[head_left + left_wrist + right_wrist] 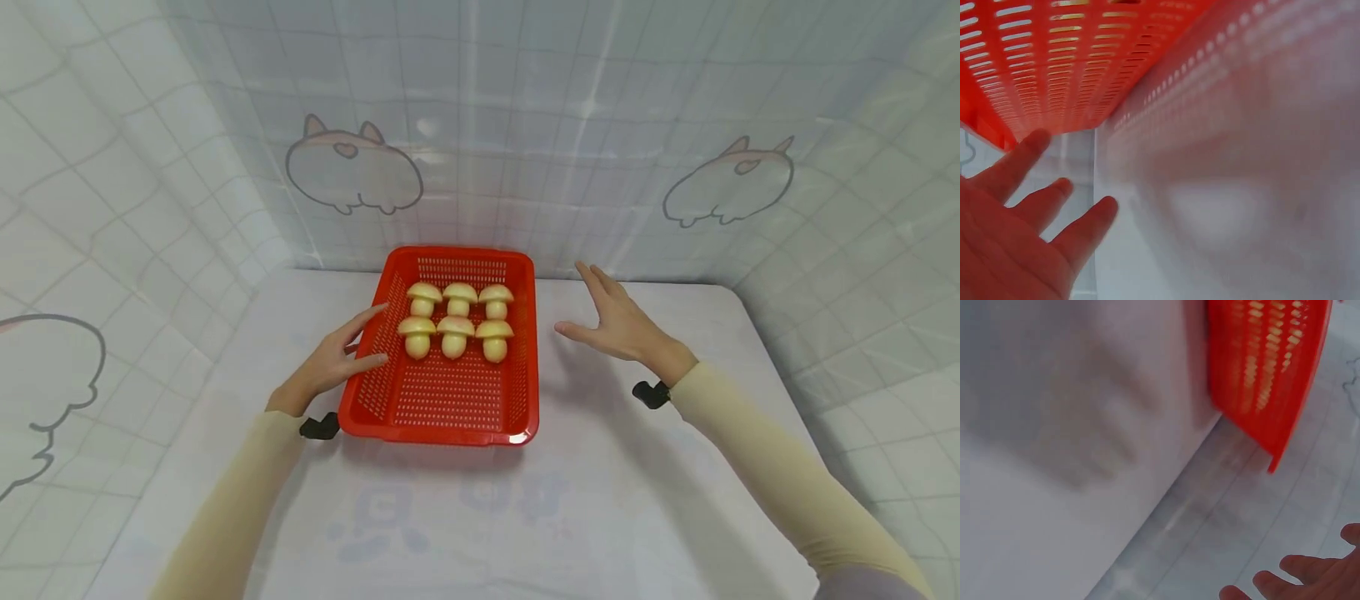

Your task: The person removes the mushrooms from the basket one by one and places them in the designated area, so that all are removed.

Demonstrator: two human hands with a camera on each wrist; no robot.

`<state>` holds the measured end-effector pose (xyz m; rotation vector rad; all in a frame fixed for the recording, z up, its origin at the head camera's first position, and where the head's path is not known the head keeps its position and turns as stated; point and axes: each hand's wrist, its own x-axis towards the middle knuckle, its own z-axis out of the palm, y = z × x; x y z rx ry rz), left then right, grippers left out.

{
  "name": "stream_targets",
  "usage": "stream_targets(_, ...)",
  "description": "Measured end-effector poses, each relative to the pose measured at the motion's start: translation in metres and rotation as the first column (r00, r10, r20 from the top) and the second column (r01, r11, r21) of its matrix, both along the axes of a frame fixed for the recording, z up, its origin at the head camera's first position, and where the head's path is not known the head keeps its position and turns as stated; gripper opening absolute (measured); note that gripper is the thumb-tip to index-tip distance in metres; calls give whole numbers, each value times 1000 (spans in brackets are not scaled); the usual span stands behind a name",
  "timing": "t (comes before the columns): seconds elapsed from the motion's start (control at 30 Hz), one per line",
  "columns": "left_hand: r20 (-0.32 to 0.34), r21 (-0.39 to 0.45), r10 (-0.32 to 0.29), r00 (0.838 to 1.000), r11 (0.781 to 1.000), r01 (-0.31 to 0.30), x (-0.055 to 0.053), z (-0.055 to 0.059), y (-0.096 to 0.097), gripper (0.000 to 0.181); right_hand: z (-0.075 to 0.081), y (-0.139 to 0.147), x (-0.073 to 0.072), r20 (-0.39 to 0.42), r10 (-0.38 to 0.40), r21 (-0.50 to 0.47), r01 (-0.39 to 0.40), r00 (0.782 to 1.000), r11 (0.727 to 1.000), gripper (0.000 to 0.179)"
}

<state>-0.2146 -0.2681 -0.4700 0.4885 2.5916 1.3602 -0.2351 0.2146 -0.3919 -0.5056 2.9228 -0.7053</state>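
Observation:
A red slotted plastic basket [442,433] sits on the white table. Several cream-yellow mushrooms [455,327], toy-like in look, lie inside it in two rows, caps toward the far side. My left hand [330,358] is at the basket's left side, fingers spread, with fingertips overlapping the rim in the head view. In the left wrist view its fingers [1088,231] extend loosely beside the slotted wall. To the right of the basket, apart from it, my right hand [618,323] hovers over the table with fingers spread and nothing in it.
A pale curtain-like sheet [480,150] with a grid and animal drawings rises behind the table [600,500] and along both sides. Dark wrist-camera mounts [321,427] show near both wrists. The right hand's shadow falls on the tabletop.

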Motion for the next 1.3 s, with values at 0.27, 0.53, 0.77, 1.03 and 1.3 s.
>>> stream_targets(0.27, 115, 156, -51, 992, 987, 33, -3, -4, 3, 73, 8, -42, -1, -2, 96, -104, -95, 995, 990, 107)
stream_targets(0.53, 111, 170, -52, 992, 985, 33, -6, -8, 6, 73, 17, -88, -4, -4, 211, -218, -207, 977, 954, 105)
stream_targets(0.77, 136, 253, -91, 986, 966, 55, -8, -11, 8, 73, 16, -122, -8, 57, 240, -321, -210, 969, 923, 101)
stream_targets(1.03, 123, 274, -102, 987, 959, 65, -8, -15, 5, 73, -3, -159, -14, 154, 299, -449, -203, 942, 870, 91)
stream_targets(1.3, 99, 310, -111, 989, 948, 76, -1, -20, 2, 73, -26, -183, -19, 179, 309, -522, -177, 934, 835, 88)
